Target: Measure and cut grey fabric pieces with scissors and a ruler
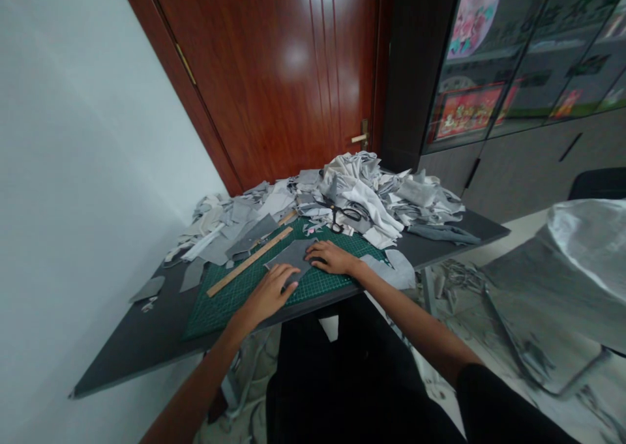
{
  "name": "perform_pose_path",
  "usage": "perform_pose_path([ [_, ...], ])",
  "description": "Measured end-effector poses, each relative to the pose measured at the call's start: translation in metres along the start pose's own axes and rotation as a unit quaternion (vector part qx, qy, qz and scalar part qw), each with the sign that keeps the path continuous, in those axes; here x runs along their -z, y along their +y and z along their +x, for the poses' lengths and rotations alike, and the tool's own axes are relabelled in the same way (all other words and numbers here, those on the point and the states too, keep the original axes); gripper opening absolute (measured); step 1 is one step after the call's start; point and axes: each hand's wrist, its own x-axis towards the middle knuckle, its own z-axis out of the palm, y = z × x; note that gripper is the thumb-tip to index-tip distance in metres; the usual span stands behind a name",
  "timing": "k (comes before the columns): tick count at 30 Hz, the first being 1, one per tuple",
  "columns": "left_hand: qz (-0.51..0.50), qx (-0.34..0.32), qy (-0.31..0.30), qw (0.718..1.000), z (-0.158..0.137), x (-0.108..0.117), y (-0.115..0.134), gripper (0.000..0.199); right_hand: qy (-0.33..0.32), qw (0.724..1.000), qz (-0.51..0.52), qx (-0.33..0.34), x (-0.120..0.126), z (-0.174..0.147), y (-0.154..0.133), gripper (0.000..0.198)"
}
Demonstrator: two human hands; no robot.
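Observation:
A grey piece of fabric lies on the green cutting mat in front of me. My left hand rests on its near left edge, fingers stretched out. On its right side lies my right hand, the fingers spread and slightly bent over the cloth. Left of the fabric a wooden ruler runs slantwise across the mat. Beyond my right hand, black-handled scissors lie against the scrap heap.
Grey and white fabric scraps are heaped along the back of the dark table. More cut pieces lie at the mat's right edge. A wooden door stands behind, and a plastic-covered chair is at the right.

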Motion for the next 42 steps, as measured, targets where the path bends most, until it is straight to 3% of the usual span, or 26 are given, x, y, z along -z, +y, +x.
perform_pose_path([
  [4,0.037,0.021,0.020,0.999,0.000,-0.008,-0.005,0.023,0.068,0.996,-0.026,-0.056,-0.001,-0.005,-0.003,0.031],
  [9,0.049,0.025,-0.014,0.998,-0.018,0.015,-0.029,0.020,0.099,0.981,-0.058,-0.157,-0.009,-0.002,0.006,0.044],
  [15,0.107,0.049,-0.039,0.992,-0.059,0.049,-0.051,0.022,0.054,0.991,-0.041,-0.118,-0.015,0.001,0.006,0.037],
  [19,0.113,0.024,-0.027,0.993,-0.057,0.054,-0.047,0.022,0.042,0.993,-0.041,-0.104,-0.012,0.000,0.001,0.039],
  [25,0.061,0.004,-0.002,0.998,-0.005,0.032,-0.034,0.033,0.068,0.980,-0.070,-0.174,-0.010,0.005,0.000,0.037],
  [32,0.017,-0.005,-0.014,1.000,0.033,-0.008,-0.063,0.042,0.075,0.974,-0.063,-0.206,-0.012,0.019,0.004,0.012],
  [38,0.024,0.008,0.015,1.000,0.047,-0.025,-0.076,0.043,0.181,0.934,-0.063,-0.301,-0.011,0.015,0.014,0.018],
  [42,0.025,0.013,0.028,0.999,0.064,-0.034,-0.079,0.040,0.218,0.924,-0.053,-0.310,-0.015,0.012,0.023,0.018],
])
